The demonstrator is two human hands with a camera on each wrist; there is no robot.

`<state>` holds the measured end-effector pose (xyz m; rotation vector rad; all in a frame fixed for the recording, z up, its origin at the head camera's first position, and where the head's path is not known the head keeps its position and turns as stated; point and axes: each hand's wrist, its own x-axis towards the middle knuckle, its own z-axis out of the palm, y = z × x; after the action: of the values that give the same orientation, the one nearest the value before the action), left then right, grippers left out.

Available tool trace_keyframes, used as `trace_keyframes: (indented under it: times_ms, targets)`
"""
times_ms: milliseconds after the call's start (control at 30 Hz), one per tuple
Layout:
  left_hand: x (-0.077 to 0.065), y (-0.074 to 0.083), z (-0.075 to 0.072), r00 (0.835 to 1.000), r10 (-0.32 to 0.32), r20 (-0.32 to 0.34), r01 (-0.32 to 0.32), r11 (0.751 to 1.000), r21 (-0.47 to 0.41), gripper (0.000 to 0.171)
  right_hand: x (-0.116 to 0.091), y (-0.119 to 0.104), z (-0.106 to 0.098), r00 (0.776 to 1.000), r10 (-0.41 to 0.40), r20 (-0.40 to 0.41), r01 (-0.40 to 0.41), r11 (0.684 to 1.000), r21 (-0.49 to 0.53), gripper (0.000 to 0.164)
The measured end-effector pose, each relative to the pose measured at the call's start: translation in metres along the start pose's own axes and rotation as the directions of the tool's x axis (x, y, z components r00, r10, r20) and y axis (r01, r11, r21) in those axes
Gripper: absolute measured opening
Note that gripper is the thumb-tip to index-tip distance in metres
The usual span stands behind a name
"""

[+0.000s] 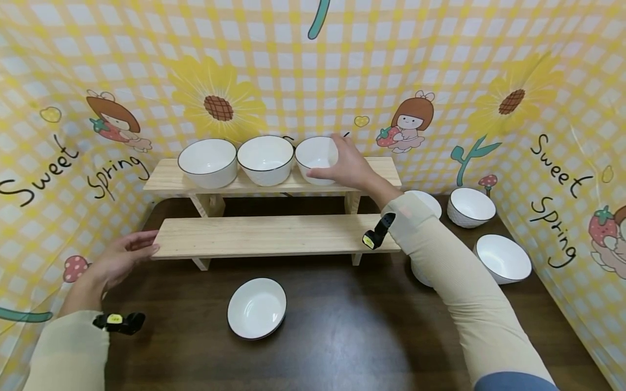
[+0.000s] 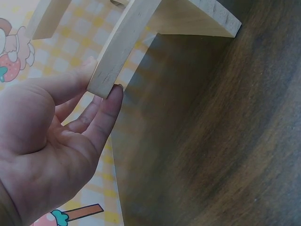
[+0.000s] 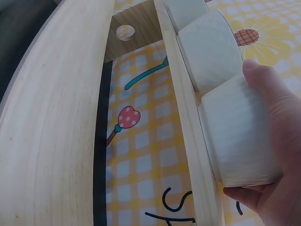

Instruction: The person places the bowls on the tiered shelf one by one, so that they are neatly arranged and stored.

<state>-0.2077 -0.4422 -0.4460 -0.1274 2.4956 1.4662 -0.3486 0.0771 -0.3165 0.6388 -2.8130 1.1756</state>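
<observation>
Three white bowls with dark rims stand in a row on the upper board of a two-step wooden shelf [image 1: 274, 236]. My right hand [image 1: 349, 163] grips the rightmost bowl [image 1: 317, 155], thumb toward the front and fingers around its right and back side. In the right wrist view that bowl [image 3: 240, 136] sits at the board's edge, close beside the middle bowl [image 3: 211, 52]. At the lower board's left end is my left hand [image 1: 119, 258]. The left wrist view shows its thumb and fingers pinching the end of that board [image 2: 117, 56].
A single bowl [image 1: 256, 308] stands on the dark table [image 1: 332, 336] in front of the shelf. More bowls are at the right, including a textured bowl [image 1: 471, 207] and a tilted bowl [image 1: 502, 259]; my right forearm partly hides others. Yellow checked cloth [image 1: 303, 81] surrounds the table's back and sides.
</observation>
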Motion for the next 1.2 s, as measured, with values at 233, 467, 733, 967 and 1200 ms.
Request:
trace_keyframes:
  times_ms: [233,467,733,967,1200]
  targets:
    - [0.000,-0.002,0.000,1.000,0.028,-0.006,-0.029,0.999,-0.034,0.073,0.002,-0.001,-0.002,1.000,0.006,0.028,-0.005,0.999,-0.036,0.101]
    - [0.000,-0.004,0.000,1.000,0.024,-0.007,-0.024,1.000,-0.013,0.072,0.002,-0.005,-0.004,0.998,0.019,0.060,-0.014,0.997,-0.073,0.106]
    - [0.000,-0.003,0.001,1.000,0.023,-0.009,-0.023,1.000,-0.010,0.072,0.001,-0.008,-0.009,0.997,0.027,0.077,-0.015,0.989,-0.148,0.118]
    - [0.000,-0.004,0.001,1.000,0.028,-0.004,-0.028,0.999,-0.030,0.072,-0.006,-0.008,-0.013,0.994,-0.043,0.101,0.066,0.970,-0.234,0.128]
    - [0.001,-0.003,0.000,1.000,0.029,0.008,-0.029,0.999,-0.033,0.074,-0.018,-0.010,-0.020,0.983,-0.116,0.144,0.164,0.909,-0.384,0.120]
